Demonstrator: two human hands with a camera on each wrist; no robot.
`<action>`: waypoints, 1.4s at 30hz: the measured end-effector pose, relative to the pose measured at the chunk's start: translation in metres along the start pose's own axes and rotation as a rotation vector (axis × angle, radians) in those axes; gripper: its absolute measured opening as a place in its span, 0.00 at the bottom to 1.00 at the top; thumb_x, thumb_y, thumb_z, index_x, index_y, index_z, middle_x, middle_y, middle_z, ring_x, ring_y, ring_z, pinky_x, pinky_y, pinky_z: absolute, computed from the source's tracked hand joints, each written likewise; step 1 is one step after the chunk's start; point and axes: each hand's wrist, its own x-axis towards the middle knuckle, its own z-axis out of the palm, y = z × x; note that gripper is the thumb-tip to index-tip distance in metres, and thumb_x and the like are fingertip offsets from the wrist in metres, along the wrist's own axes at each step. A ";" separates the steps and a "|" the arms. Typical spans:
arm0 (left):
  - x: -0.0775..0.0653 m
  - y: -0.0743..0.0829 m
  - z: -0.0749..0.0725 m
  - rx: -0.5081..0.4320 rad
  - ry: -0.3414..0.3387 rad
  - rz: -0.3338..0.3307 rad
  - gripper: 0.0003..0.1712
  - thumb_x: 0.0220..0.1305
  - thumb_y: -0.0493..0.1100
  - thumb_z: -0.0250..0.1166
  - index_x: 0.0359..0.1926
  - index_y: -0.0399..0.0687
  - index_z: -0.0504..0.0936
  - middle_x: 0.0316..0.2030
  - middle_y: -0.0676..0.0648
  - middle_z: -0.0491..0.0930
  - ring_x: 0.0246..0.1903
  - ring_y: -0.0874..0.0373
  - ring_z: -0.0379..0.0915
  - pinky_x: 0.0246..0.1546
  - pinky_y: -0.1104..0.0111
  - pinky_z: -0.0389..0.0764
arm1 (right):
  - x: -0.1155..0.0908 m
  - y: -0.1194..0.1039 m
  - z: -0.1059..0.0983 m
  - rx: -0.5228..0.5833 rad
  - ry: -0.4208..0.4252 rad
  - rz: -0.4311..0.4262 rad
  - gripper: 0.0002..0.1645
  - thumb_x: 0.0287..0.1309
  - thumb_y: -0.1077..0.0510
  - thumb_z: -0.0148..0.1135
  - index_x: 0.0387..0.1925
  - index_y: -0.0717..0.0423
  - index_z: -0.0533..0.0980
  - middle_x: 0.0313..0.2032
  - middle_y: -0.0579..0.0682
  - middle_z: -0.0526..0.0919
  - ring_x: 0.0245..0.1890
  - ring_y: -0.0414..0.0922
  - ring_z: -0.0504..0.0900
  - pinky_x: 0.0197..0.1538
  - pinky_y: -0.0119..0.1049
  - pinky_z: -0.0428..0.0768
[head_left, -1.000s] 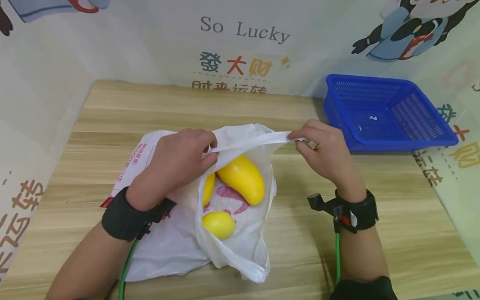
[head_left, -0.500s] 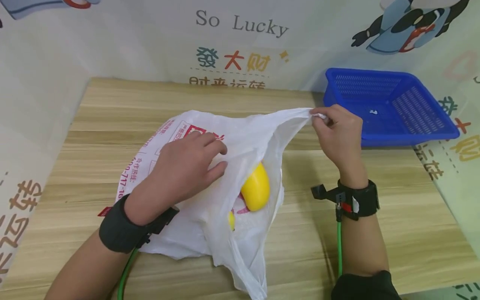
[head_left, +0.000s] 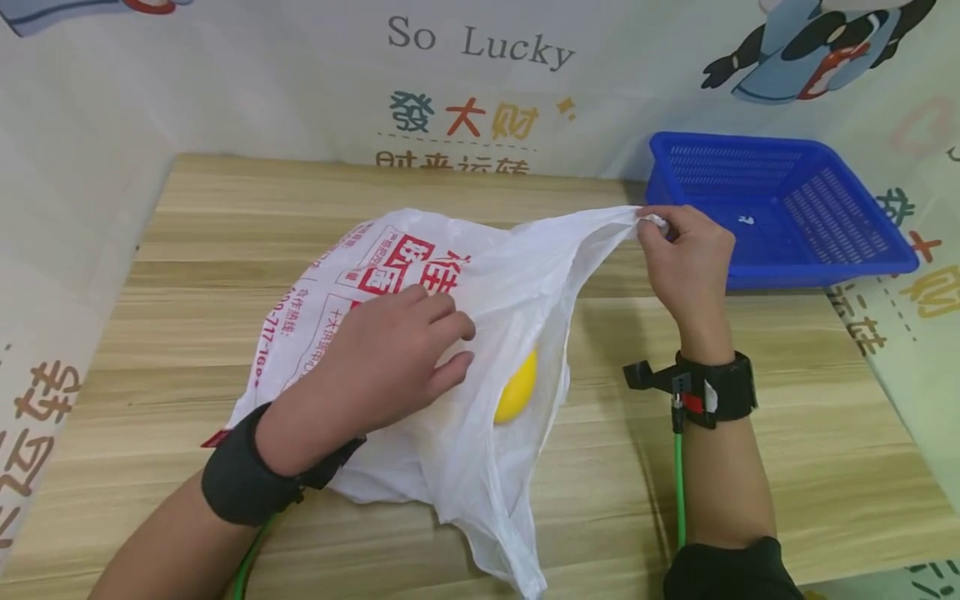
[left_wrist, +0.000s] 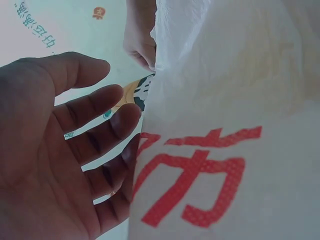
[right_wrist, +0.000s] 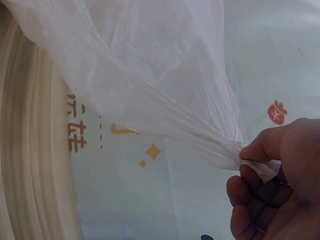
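A white plastic bag point(head_left: 517, 275) with red print lies on the table, its mouth facing right. Inside, a yellow mango-shaped fruit point(head_left: 519, 392) shows partly through the opening; the rest of the contents are hidden. My right hand point(head_left: 690, 258) pinches the bag's far handle between thumb and fingers, pulling it up and to the right; the right wrist view shows the handle's end point(right_wrist: 262, 170) poking out of the pinch. Over the printed side of the bag is my left hand point(head_left: 390, 358), its fingers loosely bent and holding nothing. In the left wrist view those fingers point(left_wrist: 102, 107) lie beside the bag.
A blue plastic basket point(head_left: 780, 208) stands at the back right, close behind my right hand, with a small white scrap point(head_left: 746, 220) inside. The wooden table point(head_left: 675, 500) meets a printed backdrop point(head_left: 285, 83) at its back and sides.
My left hand has let go of the bag's rim and moved slightly right. My right hand has drawn the handle up and right, so the mouth has narrowed and covers more of the yellow fruit.
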 end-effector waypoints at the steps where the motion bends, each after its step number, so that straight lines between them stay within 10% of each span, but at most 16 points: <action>1: 0.000 0.001 0.000 0.004 0.000 0.009 0.08 0.61 0.42 0.70 0.41 0.45 0.86 0.36 0.47 0.82 0.36 0.49 0.78 0.34 0.62 0.81 | 0.000 0.001 0.000 0.001 0.001 0.002 0.14 0.63 0.66 0.57 0.40 0.69 0.86 0.29 0.63 0.84 0.25 0.45 0.69 0.31 0.29 0.61; 30: -0.014 0.073 0.039 0.070 -0.146 0.436 0.10 0.60 0.56 0.68 0.34 0.58 0.82 0.34 0.55 0.76 0.35 0.56 0.71 0.34 0.66 0.70 | 0.007 0.012 -0.005 0.021 0.020 0.098 0.14 0.64 0.64 0.58 0.42 0.67 0.86 0.35 0.62 0.87 0.29 0.38 0.72 0.34 0.26 0.65; 42: -0.023 0.089 0.044 0.103 -0.310 0.477 0.11 0.59 0.58 0.67 0.38 0.61 0.81 0.35 0.57 0.76 0.32 0.59 0.73 0.30 0.70 0.69 | 0.006 0.015 -0.005 0.035 -0.004 0.107 0.13 0.64 0.64 0.59 0.42 0.66 0.86 0.34 0.61 0.85 0.28 0.40 0.70 0.34 0.28 0.63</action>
